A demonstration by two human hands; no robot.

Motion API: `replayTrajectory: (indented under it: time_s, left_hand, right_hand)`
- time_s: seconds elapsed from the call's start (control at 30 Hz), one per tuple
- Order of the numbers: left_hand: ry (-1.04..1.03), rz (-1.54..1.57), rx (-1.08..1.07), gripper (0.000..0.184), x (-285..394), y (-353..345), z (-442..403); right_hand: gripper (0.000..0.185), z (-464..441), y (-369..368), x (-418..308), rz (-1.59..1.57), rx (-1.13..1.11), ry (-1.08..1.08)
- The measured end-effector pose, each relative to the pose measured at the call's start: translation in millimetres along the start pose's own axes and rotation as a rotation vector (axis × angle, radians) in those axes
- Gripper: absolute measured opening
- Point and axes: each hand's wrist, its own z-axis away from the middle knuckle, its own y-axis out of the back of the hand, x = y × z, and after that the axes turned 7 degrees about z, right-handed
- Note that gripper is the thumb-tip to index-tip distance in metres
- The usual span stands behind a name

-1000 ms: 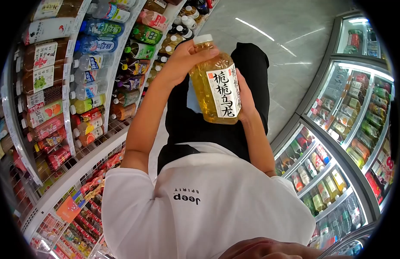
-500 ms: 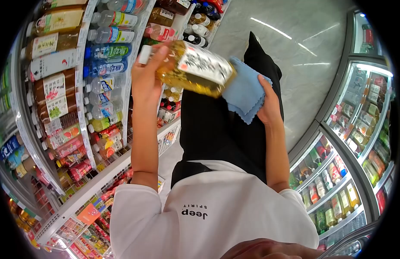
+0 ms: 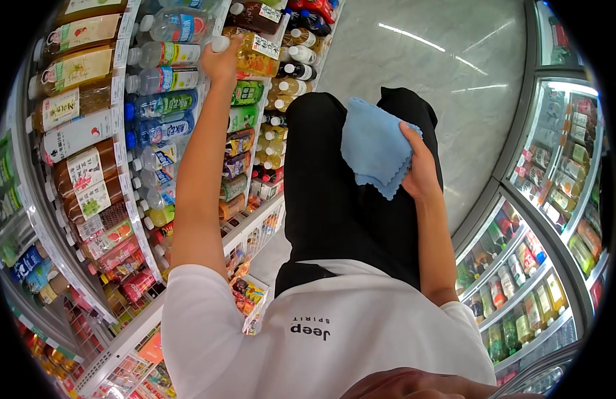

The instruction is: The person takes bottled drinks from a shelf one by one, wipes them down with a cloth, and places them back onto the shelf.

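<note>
- Plainly, I see the left hand (image 3: 221,61) clamped on the neck of the amber bottle (image 3: 257,60), just below its white cap (image 3: 220,44); I can't make out every finger.
- That bottle is at the shelf (image 3: 265,100), between a brown bottle (image 3: 260,16) and a green bottle (image 3: 247,93), cap pointing the way theirs do. The neck probably suits the grip: narrow, and leaving the wide body free among its neighbours. From here I can't tell whether its base is touching down.
- The right hand (image 3: 422,163) is together on the blue cloth (image 3: 378,146), thumb over one edge, the rest draped loose. Held like that, over the dark trousers (image 3: 321,186), it seems well apart from the bottles.
</note>
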Motion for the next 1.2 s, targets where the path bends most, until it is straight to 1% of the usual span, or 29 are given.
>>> replayTrajectory:
  time_s: [0.07,0.17,0.27,0.37,0.47,0.5,0.6,0.7,0.8,0.9,1.0,1.1,1.2]
  left_hand:
    - [-0.108,-0.24,0.01,0.041,-9.8,-6.5,-7.1]
    - [-0.218,-0.309,0.005,0.045,-24.6,-15.0,-14.4]
    - [-0.299,-0.277,-0.016,0.047,-46.5,-20.0,-29.6]
    - [-0.353,-0.204,0.008,0.05,-69.0,-30.7,-47.0]
    - [-0.406,-0.374,0.027,0.052,-77.3,-38.2,-58.4]
    - [-0.406,-0.345,0.011,0.052,-80.3,-40.8,-60.2]
    - [-0.322,-0.379,0.044,0.055,-82.2,-50.9,-62.2]
    - [-0.211,-0.512,0.009,0.059,-66.9,-52.5,-56.3]
    - [-0.185,-0.587,0.005,0.055,-62.8,-56.0,-52.7]
    - [-0.111,-0.625,0.022,0.058,-70.3,-56.8,-57.3]
    - [-0.109,-0.699,0.013,0.06,-73.1,-56.9,-58.6]
    - [-0.137,-0.696,0.005,0.062,-79.7,-57.3,-60.1]
    - [-0.118,-0.804,0.041,0.064,-78.9,-59.5,-58.7]
  right_hand:
    - [0.048,0.6,-1.1,-1.3,0.009,0.014,0.006]
    - [0.048,-1.9,2.7,-0.6,0.01,0.024,-0.002]
    - [0.049,-2.6,0.2,-2.2,0.011,0.039,-0.007]
    - [0.05,-3.1,-1.9,-2.4,0.006,0.04,-0.019]
    - [0.05,-5.0,-0.7,-2.2,0.014,0.055,-0.032]
    - [0.05,-5.2,-0.4,-1.3,0.017,0.065,-0.034]
    - [0.051,-6.5,1.5,-0.5,0.002,0.083,-0.029]
    - [0.052,-7.6,0.8,-1.2,-0.019,0.094,-0.034]
    - [0.052,-8.2,0.2,-1.1,-0.02,0.102,-0.036]
    - [0.053,-8.9,2.3,-1.2,-0.025,0.119,-0.04]
    - [0.053,-8.3,1.8,-3.5,-0.022,0.102,-0.04]
    - [0.054,-10.1,4.7,-2.1,-0.013,0.1,-0.039]
    - [0.053,-9.0,1.6,-3.1,-0.002,0.112,-0.043]
